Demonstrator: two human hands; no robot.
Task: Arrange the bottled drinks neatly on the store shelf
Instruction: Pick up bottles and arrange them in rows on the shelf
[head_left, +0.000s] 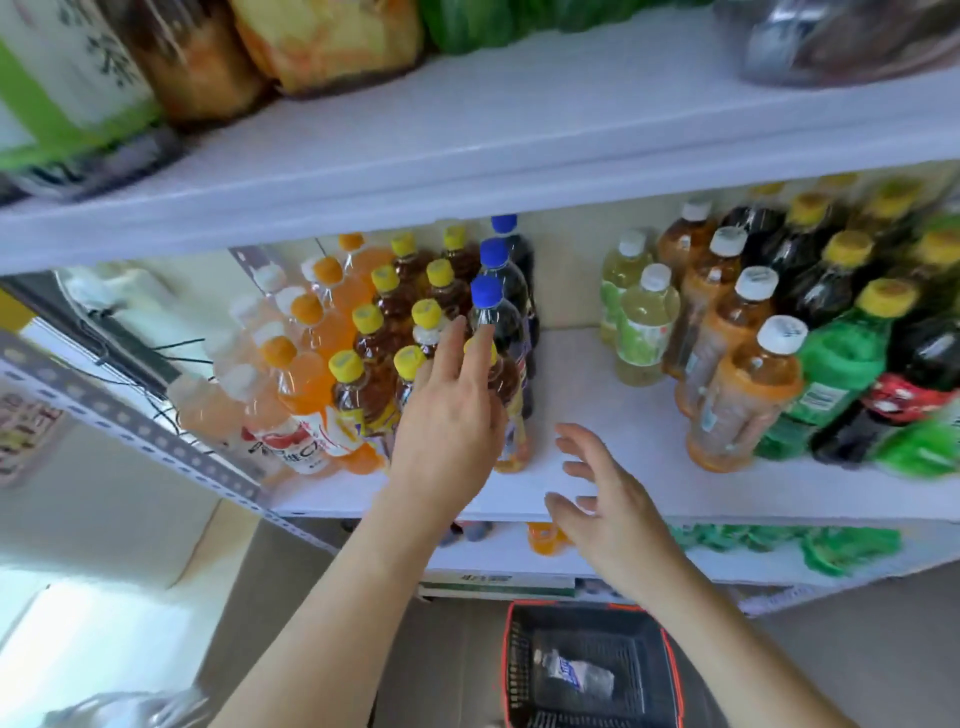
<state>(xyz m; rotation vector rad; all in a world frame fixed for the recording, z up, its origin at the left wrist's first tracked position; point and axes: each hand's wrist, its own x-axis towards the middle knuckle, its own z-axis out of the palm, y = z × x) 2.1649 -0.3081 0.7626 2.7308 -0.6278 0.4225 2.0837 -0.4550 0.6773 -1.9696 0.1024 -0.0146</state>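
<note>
Yellow-capped bottle (511, 436) stood on the shelf (582, 374), touched by the left hand's (447, 421) straight fingertips (485, 345). Just right of them, the right hand (610, 512) hovered, fingers spread wide, holding nothing.

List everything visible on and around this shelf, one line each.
Shelf: one, white, middle level.
Blue-capped bottles: three, dark, row at left group's right edge.
Yellow-capped amber bottles: about nine, left group.
Orange-capped bottles: four, orange, further left.
White-capped amber bottles: four, orange labels, right group.
Pale green bottles: two, white caps, right group's left edge.
Basket: one, black, red rim, floor below.
Left hand: one, straight fingers touching front left-group bottles.
Right hand: one, open, near shelf's front edge, holding nothing.
</note>
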